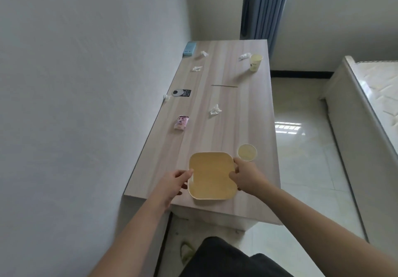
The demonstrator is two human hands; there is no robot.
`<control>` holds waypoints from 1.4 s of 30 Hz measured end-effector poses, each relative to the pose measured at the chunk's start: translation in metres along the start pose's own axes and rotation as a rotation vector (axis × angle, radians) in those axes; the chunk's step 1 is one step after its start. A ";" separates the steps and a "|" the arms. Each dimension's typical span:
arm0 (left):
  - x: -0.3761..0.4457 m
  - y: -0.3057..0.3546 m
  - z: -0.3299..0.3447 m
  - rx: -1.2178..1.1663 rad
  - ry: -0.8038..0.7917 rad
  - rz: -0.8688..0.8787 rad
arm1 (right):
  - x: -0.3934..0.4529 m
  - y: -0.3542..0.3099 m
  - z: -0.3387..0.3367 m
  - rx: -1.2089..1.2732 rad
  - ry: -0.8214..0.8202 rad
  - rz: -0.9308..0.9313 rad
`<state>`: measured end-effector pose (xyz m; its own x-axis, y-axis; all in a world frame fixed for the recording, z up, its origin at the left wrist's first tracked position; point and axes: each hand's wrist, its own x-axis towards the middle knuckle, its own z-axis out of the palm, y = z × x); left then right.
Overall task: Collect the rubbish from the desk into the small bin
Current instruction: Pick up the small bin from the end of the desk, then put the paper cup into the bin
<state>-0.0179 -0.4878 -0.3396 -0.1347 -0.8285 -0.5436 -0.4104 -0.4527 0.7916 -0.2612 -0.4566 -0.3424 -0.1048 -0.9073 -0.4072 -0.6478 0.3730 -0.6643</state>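
Beside bin (pixel 212 175), cup (pixel 247 152), beyond, tissues (pixel 215 109)

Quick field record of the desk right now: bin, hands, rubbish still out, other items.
bin: small yellow bin, upright at near end of desk, looks empty
left hand: left hand grips bin's left rim
right hand: right hand grips bin's right rim
tissues out: five crumpled, nearest one mid-desk
cups: near cup beside bin; far cup at far right
wrapper: pink packet near left edge
stick: thin stick mid-desk
other: blue box far left corner
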 end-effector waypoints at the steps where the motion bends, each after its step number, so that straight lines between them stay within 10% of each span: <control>1: -0.003 0.000 0.006 -0.022 0.004 0.013 | -0.003 0.006 -0.003 0.011 0.003 -0.008; 14: -0.029 -0.012 0.027 -0.529 0.215 -0.036 | -0.004 0.045 -0.007 0.137 0.016 -0.085; 23: -0.001 -0.017 -0.001 -0.566 0.141 -0.057 | 0.050 0.041 -0.028 -0.125 0.345 -0.004; 31: 0.028 -0.021 -0.038 -0.538 0.030 -0.056 | 0.109 0.041 -0.006 -0.400 0.116 0.173; 42: 0.070 -0.007 -0.065 -0.405 -0.048 -0.025 | 0.099 0.015 0.000 -0.076 0.255 0.223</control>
<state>0.0344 -0.5647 -0.3651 -0.1747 -0.8036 -0.5689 -0.0267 -0.5737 0.8186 -0.2814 -0.5403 -0.3930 -0.4291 -0.8280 -0.3609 -0.6411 0.5607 -0.5241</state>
